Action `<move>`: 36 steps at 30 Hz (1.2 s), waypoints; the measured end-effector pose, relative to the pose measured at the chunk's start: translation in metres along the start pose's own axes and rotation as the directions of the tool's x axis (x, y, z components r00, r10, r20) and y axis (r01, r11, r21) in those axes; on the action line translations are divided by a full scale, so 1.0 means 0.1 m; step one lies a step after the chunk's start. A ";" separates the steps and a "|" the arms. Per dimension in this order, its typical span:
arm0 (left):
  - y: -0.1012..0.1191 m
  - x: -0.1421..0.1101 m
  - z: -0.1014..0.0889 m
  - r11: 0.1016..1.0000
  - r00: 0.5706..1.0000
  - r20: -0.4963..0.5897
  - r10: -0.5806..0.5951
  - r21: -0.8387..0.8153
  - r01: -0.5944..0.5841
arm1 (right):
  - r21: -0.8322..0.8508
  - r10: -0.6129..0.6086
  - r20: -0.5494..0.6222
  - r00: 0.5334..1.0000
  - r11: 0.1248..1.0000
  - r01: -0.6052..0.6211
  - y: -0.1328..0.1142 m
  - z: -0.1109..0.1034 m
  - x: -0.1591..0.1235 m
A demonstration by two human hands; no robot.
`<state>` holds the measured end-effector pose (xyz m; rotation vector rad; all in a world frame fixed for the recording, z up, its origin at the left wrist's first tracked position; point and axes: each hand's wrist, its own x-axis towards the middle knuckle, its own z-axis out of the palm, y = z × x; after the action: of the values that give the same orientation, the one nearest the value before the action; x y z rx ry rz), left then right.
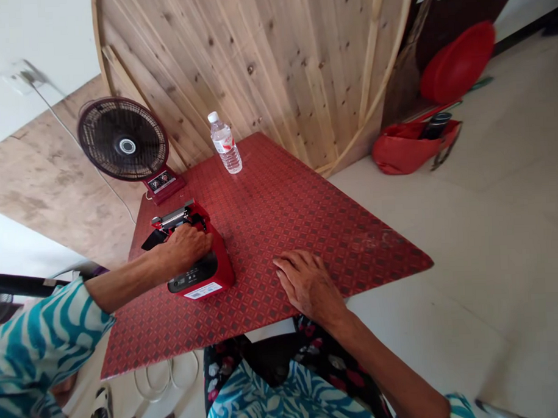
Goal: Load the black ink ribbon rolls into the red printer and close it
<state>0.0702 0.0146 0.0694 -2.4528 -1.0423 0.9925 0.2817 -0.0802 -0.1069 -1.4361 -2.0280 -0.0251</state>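
A small red box-shaped device (203,269) with a black top panel and a metal handle lies on the red patterned table (306,208). My left hand (185,247) is closed over the top of the device, fingers curled round its upper edge. My right hand (306,282) lies flat on the table to the right of the device, fingers stretched out, holding nothing.
A black table fan (123,141) on a red base stands at the table's far left corner. A clear water bottle (225,144) stands at the back. A large round wooden board (265,63) leans behind. A red bag (409,146) and red basin (457,62) lie on the floor at right.
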 end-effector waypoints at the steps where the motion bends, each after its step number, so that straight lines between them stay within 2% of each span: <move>1: -0.01 0.04 0.02 1.000 1.000 0.012 -0.005 0.002 0.005 | 0.000 0.001 -0.001 1.000 1.000 -0.001 0.00 0.00 0.00; 6: -0.06 0.09 0.01 0.997 0.993 0.090 -0.080 0.019 0.078 | 0.011 -0.001 -0.001 1.000 1.000 0.001 0.00 0.00 0.00; 12: -0.05 0.05 0.03 0.986 0.989 -0.001 -0.146 -0.085 0.145 | 0.007 0.005 -0.007 1.000 1.000 -0.005 0.00 0.00 -0.01; 17: -0.03 0.09 0.14 0.958 0.985 -0.006 -0.174 -0.232 0.168 | 0.002 -0.015 -0.029 0.999 1.000 0.016 0.01 0.01 0.00; 20: -0.11 0.09 0.13 0.945 0.987 0.004 -0.162 -0.288 0.156 | -0.004 -0.012 -0.025 1.000 1.000 0.012 0.02 0.02 -0.02; 22: -0.23 0.03 0.10 0.889 0.994 -0.004 -0.107 -0.448 0.094 | -0.009 -0.015 -0.027 1.000 1.000 0.015 0.03 0.04 -0.03; 23: -0.30 -0.03 0.08 0.823 0.996 -0.034 -0.079 -0.566 0.046 | -0.012 -0.021 -0.031 0.999 1.000 0.020 0.04 0.05 -0.03; 25: -0.42 -0.22 0.10 0.614 0.985 -0.157 -0.069 -0.785 -0.083 | -0.020 -0.035 -0.043 0.998 0.999 0.034 0.05 0.06 -0.04; 27: -0.48 -0.47 0.20 0.424 0.947 -0.285 -0.151 -0.884 -0.198 | -0.030 -0.054 -0.056 0.997 0.998 0.052 0.06 0.08 -0.04; 29: -0.47 -0.72 0.39 0.338 0.901 -0.339 -0.271 -0.910 -0.240 | -0.044 -0.075 -0.064 0.995 0.996 0.072 0.07 0.08 -0.05; 32: -0.39 -0.95 0.80 0.321 0.854 -0.313 -0.416 -0.929 -0.184 | -0.068 -0.093 -0.064 0.994 0.994 0.089 0.08 0.09 -0.05; 34: -0.34 -0.97 1.06 0.323 0.822 -0.299 -0.484 -0.934 -0.149 | -0.081 -0.099 -0.059 0.993 0.992 0.094 0.09 0.10 -0.06; 36: -0.30 -0.94 1.23 0.351 0.795 -0.312 -0.520 -0.927 -0.134 | -0.092 -0.110 -0.057 0.992 0.990 0.104 0.11 0.12 -0.07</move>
<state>-0.0777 -0.0317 0.0415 -2.8909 -1.9452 -0.7532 0.2865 -0.0775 -0.1232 -1.3609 -2.0741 -0.2050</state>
